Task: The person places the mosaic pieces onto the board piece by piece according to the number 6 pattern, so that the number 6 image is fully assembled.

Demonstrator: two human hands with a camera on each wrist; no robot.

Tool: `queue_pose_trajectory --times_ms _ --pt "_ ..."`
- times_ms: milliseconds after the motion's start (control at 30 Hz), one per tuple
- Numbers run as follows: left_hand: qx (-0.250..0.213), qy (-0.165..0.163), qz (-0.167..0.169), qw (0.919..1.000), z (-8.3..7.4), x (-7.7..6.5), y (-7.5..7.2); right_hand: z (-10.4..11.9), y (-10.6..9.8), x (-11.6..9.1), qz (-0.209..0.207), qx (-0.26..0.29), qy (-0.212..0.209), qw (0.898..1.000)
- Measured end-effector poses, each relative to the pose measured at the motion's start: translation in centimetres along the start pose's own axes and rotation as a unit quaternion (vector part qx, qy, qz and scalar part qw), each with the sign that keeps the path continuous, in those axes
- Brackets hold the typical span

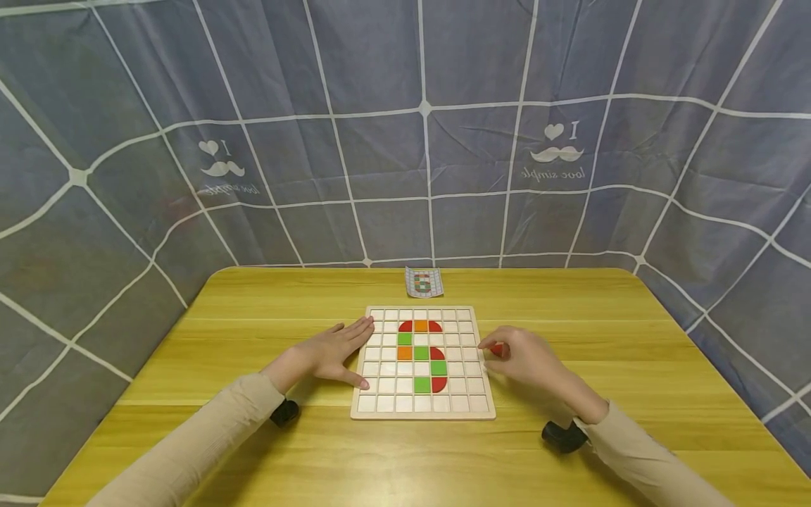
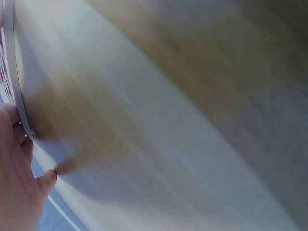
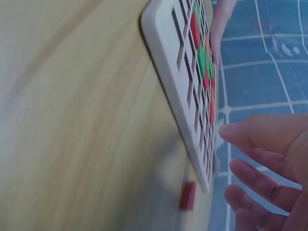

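A pale wooden grid board [image 1: 422, 415] lies on the table, with several red, orange and green pieces set in its cells in an S-like shape. Beside its left edge is my left hand [image 1: 329, 354], fingers and thumb extended, their tips touching the rim. The left wrist view catches only part of that hand [image 2: 17, 168]. My right hand [image 1: 529, 359] hovers off the board's right edge, fingers loosely bent. Below it a red piece [image 3: 188, 196] lies on the table, apart from the fingers in the right wrist view; from the head, the hand partly covers it.
Behind the board lies a small printed card [image 1: 424, 283] showing a similar coloured pattern on a grid. A grey curtain [image 1: 393, 162] with white lines hangs beyond the wooden table [image 1: 304, 296]. Dark wrist devices [image 1: 564, 437] sit under both forearms.
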State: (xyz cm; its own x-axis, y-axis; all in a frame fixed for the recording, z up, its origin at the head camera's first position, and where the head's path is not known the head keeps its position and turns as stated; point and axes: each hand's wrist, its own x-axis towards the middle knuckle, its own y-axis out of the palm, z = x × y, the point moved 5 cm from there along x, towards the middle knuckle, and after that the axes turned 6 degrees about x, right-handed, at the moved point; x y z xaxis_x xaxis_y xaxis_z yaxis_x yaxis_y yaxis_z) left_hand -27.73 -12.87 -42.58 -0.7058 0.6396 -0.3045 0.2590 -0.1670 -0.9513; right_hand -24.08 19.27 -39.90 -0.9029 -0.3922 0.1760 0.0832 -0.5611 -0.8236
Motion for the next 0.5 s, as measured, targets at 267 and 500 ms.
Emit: queue_pose_trajectory --times_ms 267,500 --pt "0.000 0.000 0.001 1.0000 -0.1 -0.1 -0.1 -1.9 -1.2 -0.2 -0.001 0.012 0.045 0.999" --pt "0.000 0.000 0.000 1.0000 -0.2 -0.2 -0.1 -3.5 -1.2 0.0 0.007 0.007 0.065 0.998"
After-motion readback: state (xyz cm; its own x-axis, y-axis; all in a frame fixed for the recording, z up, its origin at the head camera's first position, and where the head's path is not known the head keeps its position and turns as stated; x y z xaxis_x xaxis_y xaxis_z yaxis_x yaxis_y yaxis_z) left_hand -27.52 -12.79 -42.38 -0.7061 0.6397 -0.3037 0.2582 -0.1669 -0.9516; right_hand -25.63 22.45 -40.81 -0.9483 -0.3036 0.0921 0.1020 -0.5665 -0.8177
